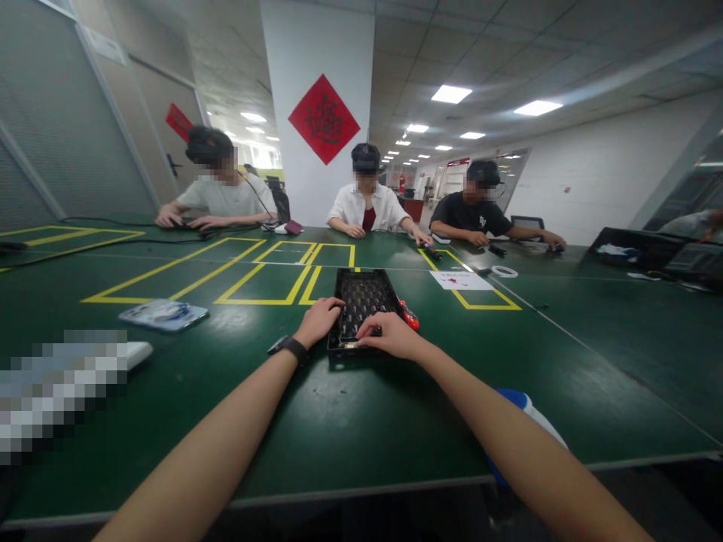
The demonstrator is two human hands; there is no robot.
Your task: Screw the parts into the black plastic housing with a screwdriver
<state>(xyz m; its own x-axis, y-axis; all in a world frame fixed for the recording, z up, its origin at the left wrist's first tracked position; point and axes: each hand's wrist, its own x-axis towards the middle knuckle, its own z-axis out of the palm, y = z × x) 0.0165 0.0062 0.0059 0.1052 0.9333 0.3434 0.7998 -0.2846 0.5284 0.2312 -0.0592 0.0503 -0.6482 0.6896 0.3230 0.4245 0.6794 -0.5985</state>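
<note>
A black rectangular case (368,290) lies on the green table, its inside filled with rows of small dark cells or slots. My left hand (321,319) grips its left wall, fingers bent over the rim. My right hand (389,336) is over the near end of the case, thumb and fingers pinched together low inside it. Close to those fingertips is a small pale-gold piece (351,345); whether the fingers hold it I cannot tell. Against the case's right side lies a red-and-black object (410,316), partly hidden by the right hand.
A phone-like light-blue slab (163,315) lies to the left. Yellow tape (254,302) marks rectangles on the table. Right of the case are a printed sheet (460,281) and a white tape roll (504,272). A blue-and-white object (531,410) is partly behind my right forearm. Several people sit opposite.
</note>
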